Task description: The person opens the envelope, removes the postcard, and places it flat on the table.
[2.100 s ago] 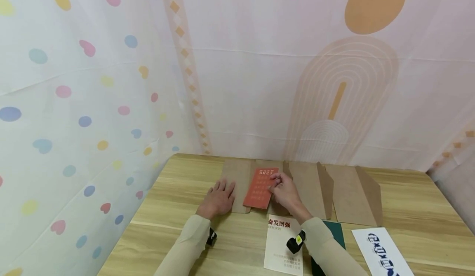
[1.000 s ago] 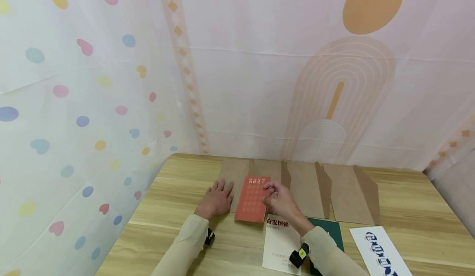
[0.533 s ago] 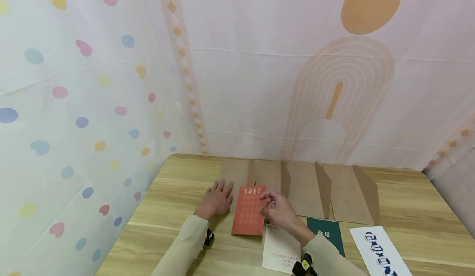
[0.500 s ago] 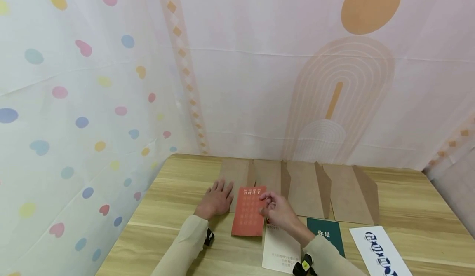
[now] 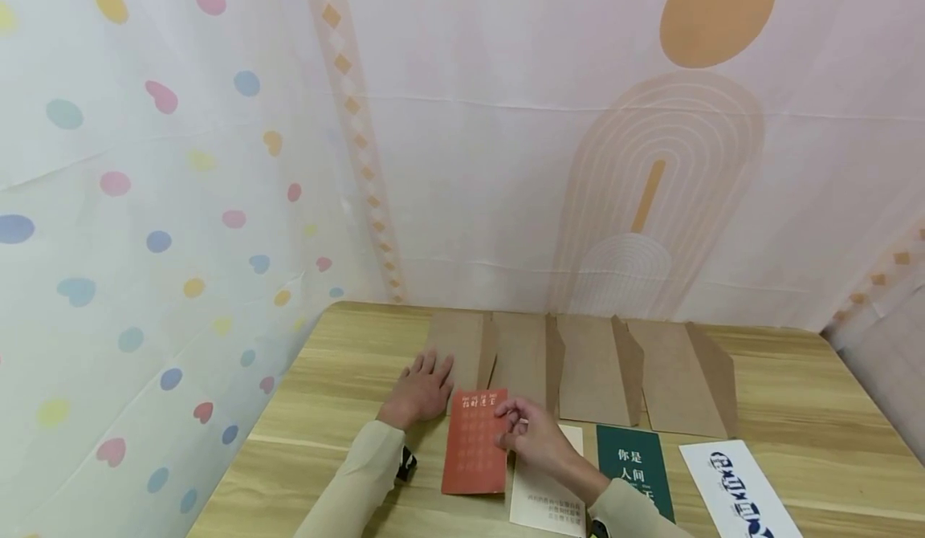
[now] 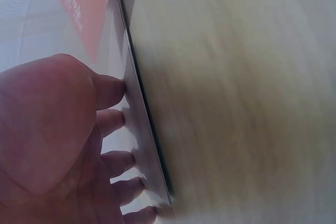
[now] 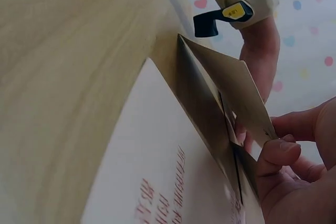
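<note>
My right hand [image 5: 538, 438] pinches the right edge of a red card [image 5: 474, 446] with white lettering along its top. In the right wrist view, thumb and fingertips grip the edge of the card [image 7: 231, 87], its plain back showing, tilted up off the table. My left hand [image 5: 421, 389] lies flat with fingers spread, the fingertips over the left edge of the leftmost brown paper envelope [image 5: 455, 333]. The left wrist view shows those straight fingers touching the envelope's edge, with a corner of the red card behind. The red card overlaps this envelope's lower right corner in the head view.
More brown envelopes [image 5: 588, 369] with side flaps open lie in a row along the back of the wooden table [image 5: 289, 458]. Nearer lie a cream card [image 5: 538, 498], partly under the right hand, a dark green card [image 5: 634, 462] and a white card [image 5: 739, 486] with blue print.
My right hand has drawn the red card from over the envelopes toward the front and slightly left. More of the green card shows now. My left hand has stayed in place.
</note>
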The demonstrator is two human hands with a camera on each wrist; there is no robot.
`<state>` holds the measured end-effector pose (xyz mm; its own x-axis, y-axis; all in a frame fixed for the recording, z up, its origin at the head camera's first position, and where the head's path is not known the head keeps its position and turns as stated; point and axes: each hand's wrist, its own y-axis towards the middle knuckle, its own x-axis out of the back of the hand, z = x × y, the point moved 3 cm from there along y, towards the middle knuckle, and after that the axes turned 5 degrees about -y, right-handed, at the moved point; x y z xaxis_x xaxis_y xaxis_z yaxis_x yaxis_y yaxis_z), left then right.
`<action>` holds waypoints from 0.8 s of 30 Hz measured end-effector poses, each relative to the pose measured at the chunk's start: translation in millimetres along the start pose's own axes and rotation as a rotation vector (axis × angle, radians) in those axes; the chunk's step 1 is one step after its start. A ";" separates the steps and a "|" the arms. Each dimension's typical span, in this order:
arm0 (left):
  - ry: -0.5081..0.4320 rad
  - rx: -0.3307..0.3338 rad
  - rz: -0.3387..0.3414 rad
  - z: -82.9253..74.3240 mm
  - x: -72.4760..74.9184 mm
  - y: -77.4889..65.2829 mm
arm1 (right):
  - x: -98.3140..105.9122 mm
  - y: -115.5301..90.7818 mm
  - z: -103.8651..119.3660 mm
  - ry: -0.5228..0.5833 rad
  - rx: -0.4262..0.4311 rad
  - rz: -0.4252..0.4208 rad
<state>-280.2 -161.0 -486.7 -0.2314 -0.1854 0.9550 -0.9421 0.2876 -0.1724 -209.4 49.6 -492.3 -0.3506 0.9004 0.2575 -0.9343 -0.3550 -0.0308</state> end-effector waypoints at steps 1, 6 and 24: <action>-0.002 -0.001 0.001 0.2 -0.1 0.1 | -1.3 -1.1 -0.2 0.006 -0.004 0.005; -0.016 -0.005 0.001 1.0 -1.3 1.2 | -5.2 -5.4 -1.3 0.012 -0.021 0.018; -0.045 0.016 -0.020 3.3 -3.4 3.4 | -18.6 -10.3 -8.5 -0.096 0.006 0.096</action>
<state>-283.4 -162.5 -491.3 -0.2227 -0.2331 0.9466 -0.9504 0.2680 -0.1576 -193.8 38.7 -505.0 -0.4302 0.8342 0.3450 -0.8964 -0.4400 -0.0539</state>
